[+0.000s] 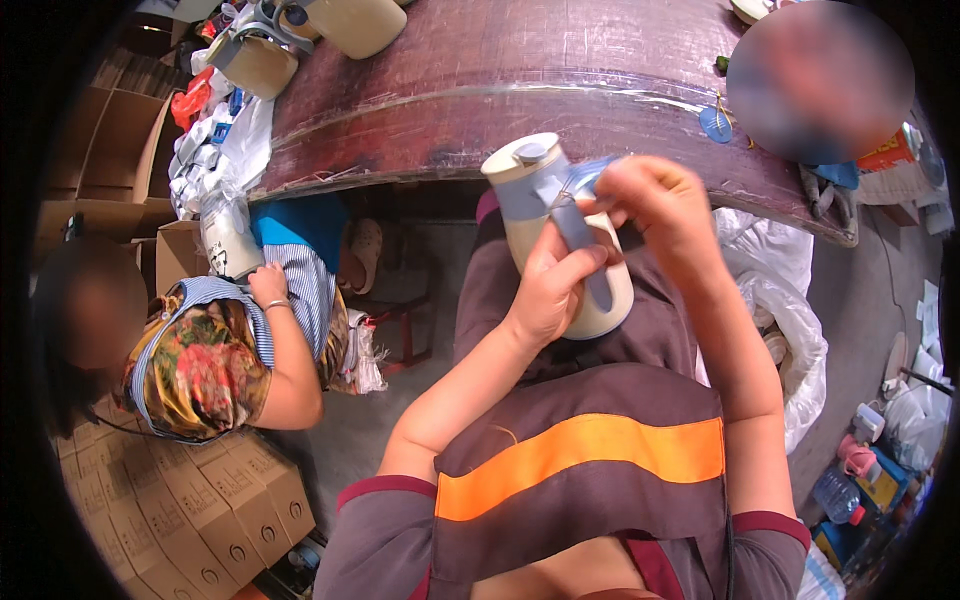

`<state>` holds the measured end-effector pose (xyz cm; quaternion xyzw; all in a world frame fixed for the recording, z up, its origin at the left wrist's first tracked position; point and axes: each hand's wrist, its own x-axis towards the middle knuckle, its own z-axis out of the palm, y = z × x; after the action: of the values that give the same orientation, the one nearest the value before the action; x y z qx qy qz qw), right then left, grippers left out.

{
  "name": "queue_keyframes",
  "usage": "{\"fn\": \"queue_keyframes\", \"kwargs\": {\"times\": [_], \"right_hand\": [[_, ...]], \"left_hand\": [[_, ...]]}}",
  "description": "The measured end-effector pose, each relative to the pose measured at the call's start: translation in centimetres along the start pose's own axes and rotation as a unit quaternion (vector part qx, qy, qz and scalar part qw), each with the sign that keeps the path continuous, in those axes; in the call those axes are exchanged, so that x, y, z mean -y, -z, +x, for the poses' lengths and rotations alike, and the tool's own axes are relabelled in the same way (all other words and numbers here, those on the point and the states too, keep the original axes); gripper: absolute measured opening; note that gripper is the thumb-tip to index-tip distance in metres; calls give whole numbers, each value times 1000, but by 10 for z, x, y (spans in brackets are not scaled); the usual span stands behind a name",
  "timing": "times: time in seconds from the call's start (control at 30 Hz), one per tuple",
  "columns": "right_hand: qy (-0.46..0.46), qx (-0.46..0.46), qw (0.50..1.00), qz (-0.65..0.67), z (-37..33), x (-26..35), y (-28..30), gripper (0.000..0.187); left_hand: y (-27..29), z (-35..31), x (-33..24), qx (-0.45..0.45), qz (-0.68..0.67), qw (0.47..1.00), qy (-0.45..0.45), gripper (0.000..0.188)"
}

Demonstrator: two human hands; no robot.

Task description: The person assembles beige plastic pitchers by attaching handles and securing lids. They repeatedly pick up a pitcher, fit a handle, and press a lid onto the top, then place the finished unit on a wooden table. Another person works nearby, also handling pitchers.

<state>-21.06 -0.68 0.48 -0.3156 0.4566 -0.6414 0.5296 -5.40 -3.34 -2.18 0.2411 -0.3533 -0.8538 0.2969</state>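
Observation:
A cream jug (pixel 519 227) with a grey-blue band, lid and handle is tilted over my lap at the table's near edge. My left hand (pixel 556 275) is closed around its handle. At the top of the handle, the fingers of my right hand (pixel 655 200) are pinched together on a translucent blue tag (pixel 582 178) with a thin tie. The tag lies against the handle; motion blur hides how the tie runs. Another round blue tag (pixel 716 124) with a gold-coloured tie hangs at the table's edge to the right.
More cream jugs (pixel 355 24) stand on the dark red table (pixel 450 100) at far left. A co-worker (pixel 215 350) sits at left with a plastic-wrapped jug (pixel 230 238). Cartons (pixel 190 500) are stacked behind them. At right are a white plastic sack (pixel 800 340) and a water bottle (pixel 838 494).

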Motion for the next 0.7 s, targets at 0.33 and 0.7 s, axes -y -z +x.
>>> {"fn": "queue_keyframes", "kwargs": {"times": [0.33, 0.7], "right_hand": [[-9, -174, 977, -126, -34, -46, 57, 22], [18, -68, 972, -224, -48, -59, 42, 19]], "left_hand": [[32, -24, -45, -122, 126, 984, -25, 38], [33, -37, -64, -103, 157, 982, 20, 51]]}}
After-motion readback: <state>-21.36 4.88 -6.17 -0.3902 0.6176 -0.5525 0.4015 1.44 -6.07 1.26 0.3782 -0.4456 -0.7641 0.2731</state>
